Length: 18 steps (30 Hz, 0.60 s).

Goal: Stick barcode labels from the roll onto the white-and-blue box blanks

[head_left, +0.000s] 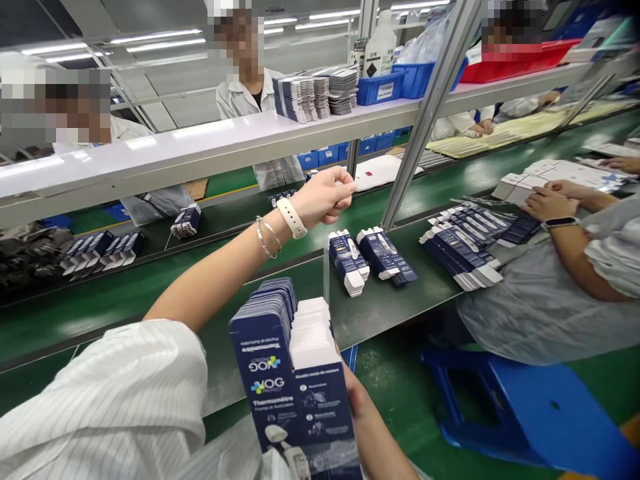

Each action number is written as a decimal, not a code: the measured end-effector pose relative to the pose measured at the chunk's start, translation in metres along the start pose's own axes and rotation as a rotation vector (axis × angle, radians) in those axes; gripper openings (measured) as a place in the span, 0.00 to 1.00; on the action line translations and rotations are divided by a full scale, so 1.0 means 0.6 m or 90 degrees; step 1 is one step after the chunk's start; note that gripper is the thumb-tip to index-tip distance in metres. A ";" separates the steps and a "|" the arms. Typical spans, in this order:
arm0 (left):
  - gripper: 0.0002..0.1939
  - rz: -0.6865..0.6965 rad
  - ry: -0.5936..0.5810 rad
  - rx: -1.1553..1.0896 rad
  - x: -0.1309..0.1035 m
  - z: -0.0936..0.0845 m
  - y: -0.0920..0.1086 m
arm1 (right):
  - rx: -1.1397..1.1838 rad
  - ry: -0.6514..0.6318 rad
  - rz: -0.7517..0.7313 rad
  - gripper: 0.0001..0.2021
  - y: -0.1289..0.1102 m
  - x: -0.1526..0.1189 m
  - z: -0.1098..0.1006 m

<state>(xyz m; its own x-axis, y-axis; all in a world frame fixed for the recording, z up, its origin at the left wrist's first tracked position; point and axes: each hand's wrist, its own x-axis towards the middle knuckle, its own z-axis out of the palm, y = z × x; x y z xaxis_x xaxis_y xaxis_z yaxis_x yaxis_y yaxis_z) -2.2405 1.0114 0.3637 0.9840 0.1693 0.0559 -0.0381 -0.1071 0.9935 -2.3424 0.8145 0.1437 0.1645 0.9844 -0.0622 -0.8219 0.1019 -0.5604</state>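
Note:
A thick stack of flat, folded thermometer cartons (270, 393), dark blue with white flaps, stands upright close to my body. My right hand (354, 393) grips the stack at its right side; most of its fingers are hidden behind the cartons. Beyond the stack, my left hand (327, 197) is raised over the bench with its fingers curled closed. What it holds, if anything, I cannot make out. A white wristband and a bangle are on that wrist. Two carton bundles (349, 260) (387, 255) lie on the green bench past the stack, apart from both hands.
A shelf (200, 150) with a metal post (433, 100) crosses ahead, carrying stacked cartons (317, 93) and blue bins (380, 88). At right, a co-worker's hands (550, 200) handle cartons beside another pile (463, 243). A blue stool (530, 413) stands lower right.

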 end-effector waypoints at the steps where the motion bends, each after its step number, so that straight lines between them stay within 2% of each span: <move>1: 0.08 0.007 -0.007 0.011 -0.004 -0.001 0.012 | 0.012 -0.021 -0.017 0.65 -0.003 0.000 0.002; 4: 0.08 0.016 -0.014 0.042 -0.016 -0.010 0.042 | 0.012 -0.077 -0.044 0.64 -0.014 0.001 0.007; 8: 0.08 0.054 0.010 0.080 -0.034 -0.032 0.067 | -0.052 -0.078 -0.096 0.68 -0.016 0.007 0.008; 10: 0.07 0.085 0.000 0.098 -0.045 -0.035 0.081 | -0.042 -0.104 -0.087 0.68 -0.008 0.012 0.003; 12: 0.06 0.121 -0.030 0.122 -0.056 -0.022 0.102 | -0.010 -0.156 -0.044 0.61 0.003 0.018 -0.004; 14: 0.03 0.164 -0.055 0.164 -0.065 0.005 0.128 | 0.008 -0.206 0.009 0.53 0.012 0.027 -0.010; 16: 0.06 0.185 -0.062 0.215 -0.068 0.035 0.156 | 0.006 -0.240 0.055 0.46 0.015 0.036 -0.014; 17: 0.11 0.149 -0.063 0.232 -0.067 0.048 0.168 | 0.005 -0.258 0.079 0.45 0.014 0.042 -0.016; 18: 0.18 0.038 -0.100 0.222 -0.066 0.056 0.180 | 0.006 -0.273 0.098 0.43 0.011 0.047 -0.017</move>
<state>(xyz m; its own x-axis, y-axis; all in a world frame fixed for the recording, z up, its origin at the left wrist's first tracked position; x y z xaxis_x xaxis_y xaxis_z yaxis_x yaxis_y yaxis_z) -2.2775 0.9601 0.4652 0.9976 0.0031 0.0691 -0.0605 -0.4433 0.8943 -2.3377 0.8412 0.1295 -0.1994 0.9585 0.2036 -0.8241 -0.0516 -0.5641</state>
